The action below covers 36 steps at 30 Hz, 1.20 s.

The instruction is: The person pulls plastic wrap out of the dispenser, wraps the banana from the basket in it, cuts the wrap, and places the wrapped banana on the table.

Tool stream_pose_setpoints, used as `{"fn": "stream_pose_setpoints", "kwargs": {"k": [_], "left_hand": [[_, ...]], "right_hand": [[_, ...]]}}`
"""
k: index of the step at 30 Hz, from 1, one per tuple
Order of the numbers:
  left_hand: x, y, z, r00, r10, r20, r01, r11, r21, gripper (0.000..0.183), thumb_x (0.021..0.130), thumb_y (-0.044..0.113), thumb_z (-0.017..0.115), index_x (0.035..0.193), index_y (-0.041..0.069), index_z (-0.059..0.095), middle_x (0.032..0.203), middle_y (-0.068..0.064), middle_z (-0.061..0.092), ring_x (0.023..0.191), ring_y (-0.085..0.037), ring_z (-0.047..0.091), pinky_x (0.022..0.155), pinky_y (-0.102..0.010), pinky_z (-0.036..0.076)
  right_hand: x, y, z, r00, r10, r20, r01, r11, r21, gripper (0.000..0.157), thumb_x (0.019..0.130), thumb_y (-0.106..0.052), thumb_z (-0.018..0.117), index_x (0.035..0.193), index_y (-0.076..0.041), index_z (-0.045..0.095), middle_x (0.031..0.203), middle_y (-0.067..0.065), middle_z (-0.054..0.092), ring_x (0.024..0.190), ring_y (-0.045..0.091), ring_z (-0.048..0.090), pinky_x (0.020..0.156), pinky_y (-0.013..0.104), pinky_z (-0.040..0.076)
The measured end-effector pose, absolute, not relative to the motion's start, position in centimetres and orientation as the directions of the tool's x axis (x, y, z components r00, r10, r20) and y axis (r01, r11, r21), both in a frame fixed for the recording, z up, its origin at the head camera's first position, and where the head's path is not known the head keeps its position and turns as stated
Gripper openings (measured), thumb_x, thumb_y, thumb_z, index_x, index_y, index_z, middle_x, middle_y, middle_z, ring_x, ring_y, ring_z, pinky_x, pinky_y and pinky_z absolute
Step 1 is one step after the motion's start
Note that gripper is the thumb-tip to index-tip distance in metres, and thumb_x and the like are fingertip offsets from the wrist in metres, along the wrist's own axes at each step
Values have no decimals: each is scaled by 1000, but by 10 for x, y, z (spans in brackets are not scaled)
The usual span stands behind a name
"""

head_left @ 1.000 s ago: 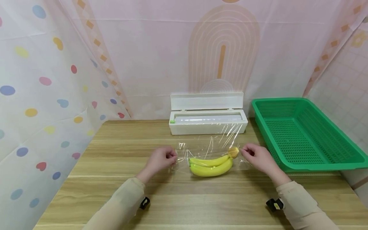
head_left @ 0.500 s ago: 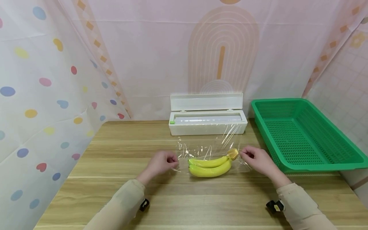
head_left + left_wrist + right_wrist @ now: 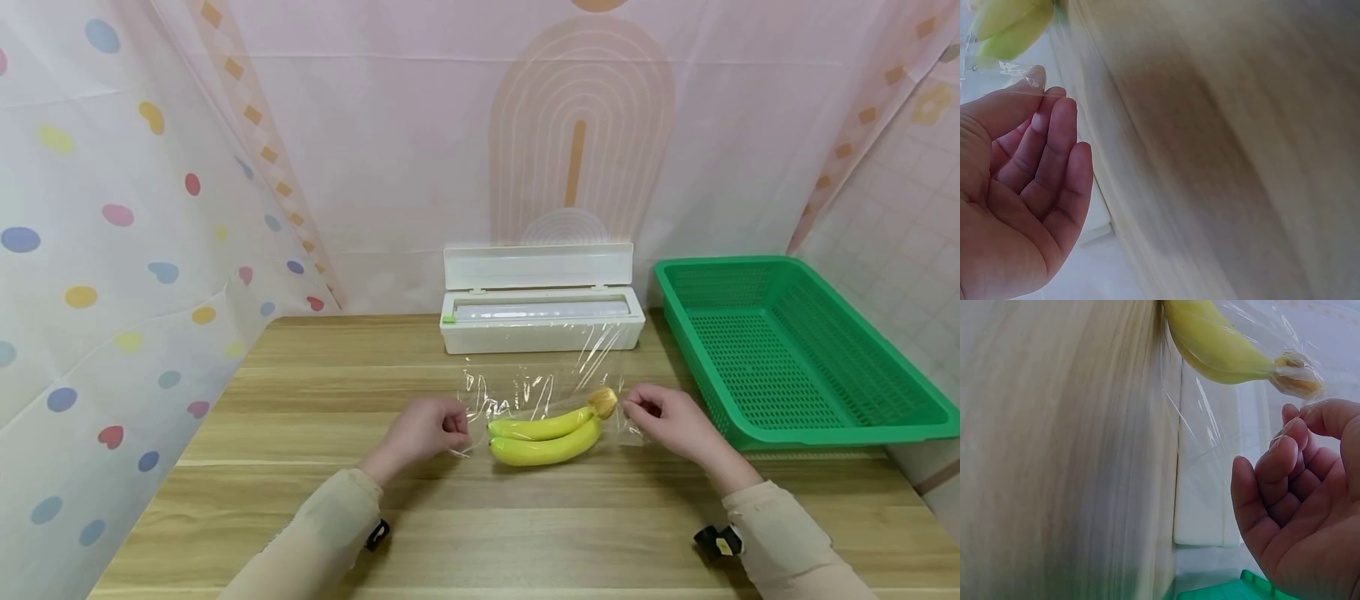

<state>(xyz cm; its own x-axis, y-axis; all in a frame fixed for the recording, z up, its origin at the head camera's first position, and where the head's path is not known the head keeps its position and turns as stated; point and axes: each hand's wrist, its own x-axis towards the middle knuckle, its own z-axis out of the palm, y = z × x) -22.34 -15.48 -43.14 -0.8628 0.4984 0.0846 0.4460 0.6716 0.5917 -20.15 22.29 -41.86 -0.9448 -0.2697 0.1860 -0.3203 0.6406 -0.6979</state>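
Note:
Clear cling film [image 3: 517, 387] runs from the white dispenser box [image 3: 540, 337] toward the front of the table and spreads over a bunch of two yellow bananas [image 3: 546, 450]. My left hand [image 3: 429, 429] pinches the film's near left corner between thumb and forefinger, just left of the banana tips. At the stem end, my right hand [image 3: 667, 417] pinches the near right corner the same way. In the right wrist view the film drapes across the bananas [image 3: 1216, 347] and their brown stem, close above the right fingertips. Neither hand grips the fruit itself.
The dispenser's lid [image 3: 538, 267] stands raised at the back of the wooden table [image 3: 525, 533], with a film roll [image 3: 543, 311] inside. To the right is a green plastic basket [image 3: 765, 350]. Patterned cloth [image 3: 405, 167] hangs behind the table and at both sides.
The film's front edge has come down around the bananas, and the left hand has shifted slightly right and nearer. The bananas appear a little further left; both hands keep their pinch on the film.

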Motion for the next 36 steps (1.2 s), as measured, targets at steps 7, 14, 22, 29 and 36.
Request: {"fn": "stream_pose_setpoints", "kwargs": {"k": [7, 14, 22, 29, 36], "left_hand": [[-222, -156, -431, -872, 485, 68, 421, 672, 609, 24, 79, 1, 78, 71, 15, 60, 65, 11, 59, 59, -5, 53, 51, -22, 44], [-222, -155, -431, -866, 498, 48, 411, 652, 637, 23, 81, 0, 75, 75, 15, 60, 67, 9, 58, 62, -7, 54, 54, -22, 47], [-223, -155, -433, -841, 535, 74, 458, 633, 624, 21, 83, -2, 73, 75, 14, 62, 68, 9, 57, 62, -7, 52, 54, -22, 47], [-223, -157, -434, -839, 539, 73, 469, 649, 599, 18, 87, 2, 71, 78, 16, 67, 72, 12, 60, 68, -5, 54, 64, -23, 49], [-223, -160, -436, -845, 530, 68, 462, 660, 593, 16, 87, 0, 70, 81, 15, 69, 78, 10, 65, 74, -7, 59, 70, -26, 52]], "right_hand": [[-199, 222, -417, -943, -269, 195, -325, 632, -704, 20, 97, -17, 64, 78, -15, 59, 65, -5, 47, 61, 11, 45, 52, 25, 39], [-199, 223, -419, -942, -272, 198, -329, 617, -715, 22, 97, -17, 64, 76, -14, 58, 64, -5, 47, 59, 10, 44, 52, 24, 38], [-198, 222, -421, -934, -289, 208, -347, 606, -716, 22, 97, -16, 64, 76, -14, 58, 63, -5, 46, 58, 9, 44, 51, 24, 38], [-198, 224, -421, -936, -290, 197, -341, 620, -706, 24, 98, -18, 63, 75, -15, 57, 63, -5, 46, 58, 9, 43, 51, 25, 37], [-196, 227, -421, -933, -300, 198, -349, 620, -703, 21, 98, -19, 64, 78, -12, 61, 65, -6, 48, 59, 9, 44, 52, 25, 39]]}}
